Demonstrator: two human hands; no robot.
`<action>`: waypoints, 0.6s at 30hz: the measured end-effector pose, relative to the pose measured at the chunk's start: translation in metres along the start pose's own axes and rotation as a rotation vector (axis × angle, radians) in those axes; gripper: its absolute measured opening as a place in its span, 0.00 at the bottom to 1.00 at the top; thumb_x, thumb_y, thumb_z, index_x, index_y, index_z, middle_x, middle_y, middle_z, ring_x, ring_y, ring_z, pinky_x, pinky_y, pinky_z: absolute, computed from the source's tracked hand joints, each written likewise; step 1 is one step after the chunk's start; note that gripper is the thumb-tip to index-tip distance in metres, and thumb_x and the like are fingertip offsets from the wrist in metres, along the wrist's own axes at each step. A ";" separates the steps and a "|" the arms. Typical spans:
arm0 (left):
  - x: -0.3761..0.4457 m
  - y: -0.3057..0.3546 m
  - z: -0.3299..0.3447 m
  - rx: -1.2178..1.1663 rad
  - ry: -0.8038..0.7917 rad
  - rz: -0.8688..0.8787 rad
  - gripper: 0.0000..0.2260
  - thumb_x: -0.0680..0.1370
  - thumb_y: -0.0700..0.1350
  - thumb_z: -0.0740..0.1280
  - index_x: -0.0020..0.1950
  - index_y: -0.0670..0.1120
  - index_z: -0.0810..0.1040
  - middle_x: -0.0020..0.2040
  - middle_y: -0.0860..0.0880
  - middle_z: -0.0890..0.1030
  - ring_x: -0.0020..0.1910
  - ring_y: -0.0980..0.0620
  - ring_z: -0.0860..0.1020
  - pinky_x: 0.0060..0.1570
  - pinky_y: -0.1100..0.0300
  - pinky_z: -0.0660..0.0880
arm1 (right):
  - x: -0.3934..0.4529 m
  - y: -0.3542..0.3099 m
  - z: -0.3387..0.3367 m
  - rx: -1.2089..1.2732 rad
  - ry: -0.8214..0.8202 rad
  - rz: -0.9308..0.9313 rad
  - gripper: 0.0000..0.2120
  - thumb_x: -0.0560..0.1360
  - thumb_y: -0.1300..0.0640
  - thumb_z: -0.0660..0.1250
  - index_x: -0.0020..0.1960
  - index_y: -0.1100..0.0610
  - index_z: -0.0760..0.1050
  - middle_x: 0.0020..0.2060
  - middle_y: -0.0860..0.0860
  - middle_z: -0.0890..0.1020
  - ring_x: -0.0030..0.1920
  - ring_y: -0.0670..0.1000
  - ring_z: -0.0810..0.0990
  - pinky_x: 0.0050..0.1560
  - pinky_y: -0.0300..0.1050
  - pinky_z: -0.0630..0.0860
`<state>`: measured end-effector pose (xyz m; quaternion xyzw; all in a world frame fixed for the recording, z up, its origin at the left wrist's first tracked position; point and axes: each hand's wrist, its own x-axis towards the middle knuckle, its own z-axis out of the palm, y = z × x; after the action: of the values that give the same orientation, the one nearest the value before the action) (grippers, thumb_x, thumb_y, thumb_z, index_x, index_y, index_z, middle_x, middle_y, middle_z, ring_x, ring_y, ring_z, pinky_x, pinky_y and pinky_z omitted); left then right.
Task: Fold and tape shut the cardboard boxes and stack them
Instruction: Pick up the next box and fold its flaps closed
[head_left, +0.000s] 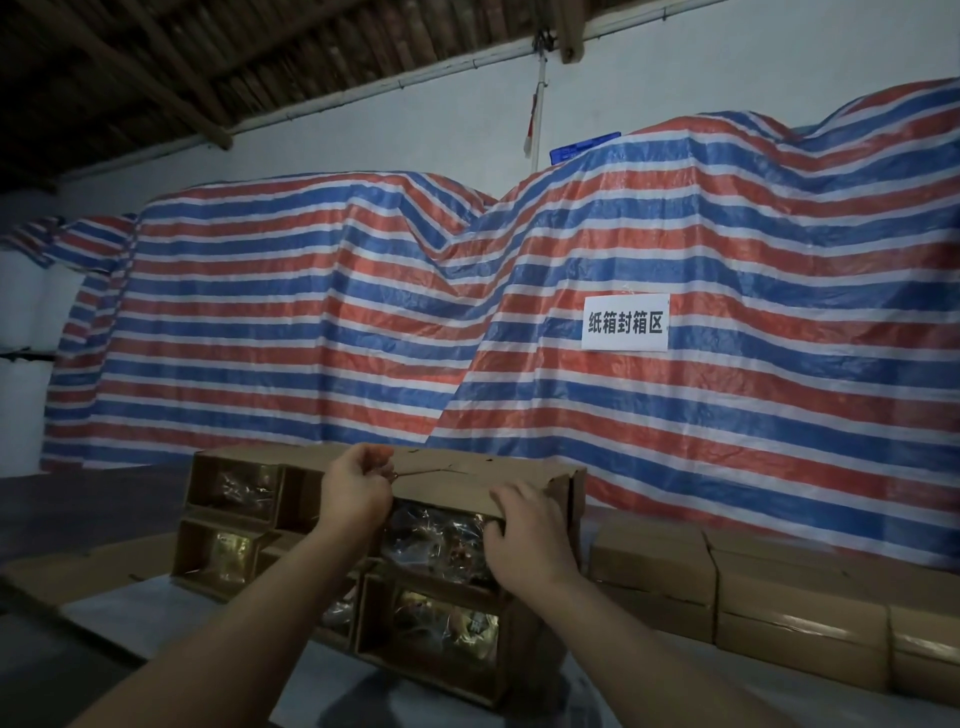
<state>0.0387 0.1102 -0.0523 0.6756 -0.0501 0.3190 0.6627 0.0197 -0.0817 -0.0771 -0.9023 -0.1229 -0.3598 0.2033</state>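
The top box (467, 478) lies long side left-to-right on a stack of open boxes (234, 525), open face toward the camera, showing crinkled clear wrapping inside. Left hand (356, 491) pinches something small at the box's top seam; what it is cannot be told. Right hand (524, 530) grips the brown cardboard's front edge. Right of the box, taped boxes (753, 597) sit on the desk (130, 618). Behind it, a striped tarp (311, 312) bears a sign (625, 322): "纸箱封箱区".
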 end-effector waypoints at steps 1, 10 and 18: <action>0.001 -0.002 0.001 0.059 0.013 0.047 0.11 0.80 0.33 0.60 0.54 0.48 0.76 0.53 0.51 0.78 0.53 0.54 0.77 0.47 0.61 0.74 | 0.001 0.001 0.001 -0.005 0.011 0.001 0.18 0.80 0.54 0.61 0.70 0.52 0.72 0.65 0.47 0.72 0.67 0.50 0.67 0.74 0.51 0.63; 0.006 -0.026 0.006 0.408 -0.233 0.263 0.10 0.82 0.56 0.59 0.60 0.56 0.74 0.52 0.54 0.78 0.52 0.55 0.78 0.49 0.56 0.77 | 0.008 0.000 -0.003 0.023 0.052 -0.040 0.08 0.82 0.58 0.59 0.57 0.54 0.76 0.52 0.48 0.77 0.54 0.49 0.75 0.58 0.44 0.74; 0.004 -0.003 -0.003 0.423 -0.284 0.288 0.26 0.77 0.50 0.70 0.73 0.51 0.66 0.63 0.54 0.74 0.59 0.57 0.72 0.55 0.59 0.74 | 0.034 -0.008 -0.054 0.071 0.063 0.051 0.07 0.83 0.55 0.59 0.47 0.51 0.73 0.40 0.47 0.77 0.39 0.46 0.77 0.35 0.39 0.70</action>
<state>0.0422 0.1148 -0.0529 0.8226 -0.1704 0.3154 0.4415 0.0088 -0.0966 -0.0155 -0.8856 -0.1063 -0.3781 0.2479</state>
